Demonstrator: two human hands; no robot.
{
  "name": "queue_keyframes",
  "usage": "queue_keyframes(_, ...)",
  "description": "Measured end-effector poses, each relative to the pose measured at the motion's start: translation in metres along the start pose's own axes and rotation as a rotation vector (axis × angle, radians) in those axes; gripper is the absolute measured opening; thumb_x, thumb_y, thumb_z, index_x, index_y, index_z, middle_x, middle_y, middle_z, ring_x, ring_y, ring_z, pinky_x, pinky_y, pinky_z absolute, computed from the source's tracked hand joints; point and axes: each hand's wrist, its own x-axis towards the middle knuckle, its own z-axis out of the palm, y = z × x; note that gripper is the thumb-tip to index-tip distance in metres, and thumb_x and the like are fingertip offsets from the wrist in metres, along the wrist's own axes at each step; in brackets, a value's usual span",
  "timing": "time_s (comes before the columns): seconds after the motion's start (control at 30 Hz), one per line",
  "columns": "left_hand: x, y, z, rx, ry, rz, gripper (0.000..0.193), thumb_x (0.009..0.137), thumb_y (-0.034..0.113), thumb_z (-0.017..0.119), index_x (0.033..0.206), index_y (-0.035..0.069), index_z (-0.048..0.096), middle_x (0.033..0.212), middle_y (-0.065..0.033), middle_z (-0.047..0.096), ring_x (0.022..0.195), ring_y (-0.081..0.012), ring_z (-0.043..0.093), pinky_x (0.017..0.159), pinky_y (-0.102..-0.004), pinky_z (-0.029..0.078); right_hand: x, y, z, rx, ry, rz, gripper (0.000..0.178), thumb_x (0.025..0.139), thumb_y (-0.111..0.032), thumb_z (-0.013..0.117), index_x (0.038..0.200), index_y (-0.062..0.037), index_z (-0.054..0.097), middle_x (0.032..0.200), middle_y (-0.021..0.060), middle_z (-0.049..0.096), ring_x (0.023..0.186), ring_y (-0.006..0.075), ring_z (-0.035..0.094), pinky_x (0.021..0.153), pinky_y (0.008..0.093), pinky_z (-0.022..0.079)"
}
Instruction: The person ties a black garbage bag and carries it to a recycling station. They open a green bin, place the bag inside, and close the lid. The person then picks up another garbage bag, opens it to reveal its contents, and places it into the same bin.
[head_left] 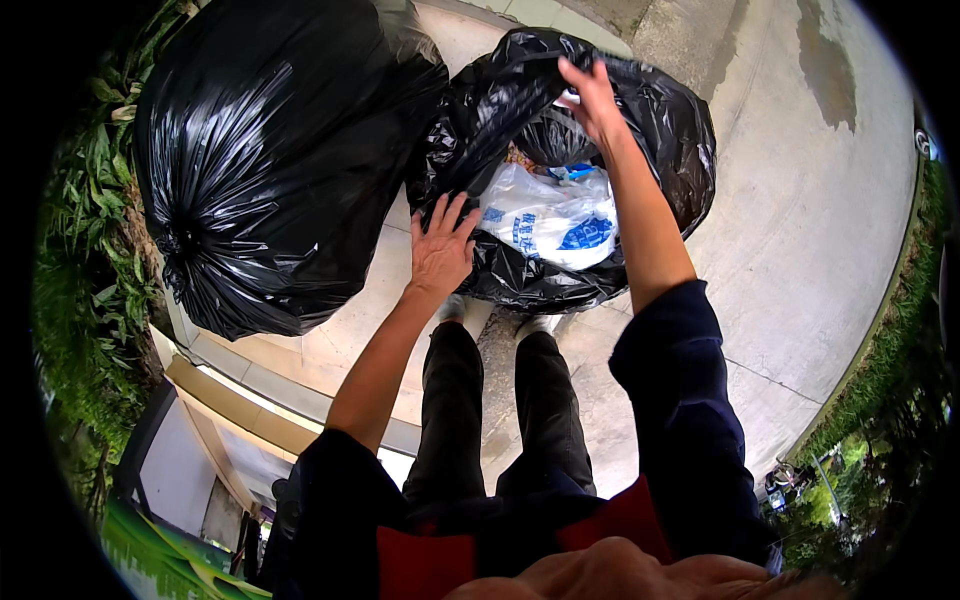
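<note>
My left hand (443, 245) is flat with its fingers spread, laid on the near left edge of the open bag (672, 165). My right hand (592, 105) is up at the far edge, fingers bent over the black plastic; I cannot tell if they pinch it. The bag sits on the ground just past my shoes (453, 308), with its mouth open to me. Its skin looks thin, soft and shiny, so I think it would slip a bit and could rip if I tug one spot. Stuffed like that, it may be heavy, but I can't be sure. The best place to hold looks like the loose rim, a big bunch in each hand, away from any lumps that poke. Inside is a white bag (535, 205) with blue marks, crinkly and likely light, and a dark bundle (552, 138) behind it. To the left is a big bag (270, 150), fat and round, its folds all squeezed into one spot. Under it all is hard, pale ground (800, 260), with a dark stain (825, 65) far off. Leafy plants (85, 210) grow on the left, and grass (880, 370) on the right.
</note>
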Motion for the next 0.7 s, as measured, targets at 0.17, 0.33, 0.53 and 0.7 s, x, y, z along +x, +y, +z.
queue_keyframes(0.17,-0.039,-0.032,0.066,-0.517,-0.078,-0.75,0.06,0.073,0.021,0.068,0.128,0.017,0.043,0.135,-0.0103,0.035,0.119,-0.027,0.04,0.094,-0.036,0.037,0.015,-0.051,0.083,-0.006,-0.136,-0.355,0.043,0.072,-0.013,0.067,0.11,-0.0096,0.049,0.098,0.0118,0.059,0.08,0.0186,0.055,0.064,0.0322,0.046)
queue_keyframes(0.33,-0.072,-0.056,0.096,-1.191,0.259,-0.747,0.051,0.077,-0.001,0.06,0.125,0.009,0.045,0.116,-0.0048,0.051,0.091,-0.0138,0.052,0.076,-0.0247,0.043,-0.064,0.009,0.031,-0.25,0.023,-0.078,0.047,0.081,-0.006,0.056,0.126,-0.0048,0.041,0.118,0.0124,0.053,0.096,0.0188,0.056,0.079,0.03,0.046)
queue_keyframes(0.53,-0.156,-0.062,0.063,-1.277,0.027,-0.706,0.036,0.08,0.006,0.056,0.115,0.009,0.051,0.099,-0.0032,0.059,0.079,-0.0102,0.054,0.064,-0.0241,0.043,-0.251,0.109,-0.043,-0.287,-0.073,0.244,0.028,0.084,-0.009,0.052,0.111,-0.0014,0.051,0.092,0.0099,0.061,0.078,0.0166,0.06,0.07,0.0281,0.049)
queue_keyframes(0.7,-0.251,-0.06,0.038,-1.338,-0.367,-0.898,0.026,0.079,0.012,0.053,0.103,0.005,0.057,0.078,-0.0048,0.064,0.065,-0.0113,0.059,0.055,-0.0247,0.045,-0.396,0.126,-0.048,-0.351,-0.031,0.535,0.028,0.082,-0.013,0.051,0.107,-0.0006,0.054,0.086,0.0097,0.064,0.072,0.0148,0.062,0.064,0.0239,0.048)
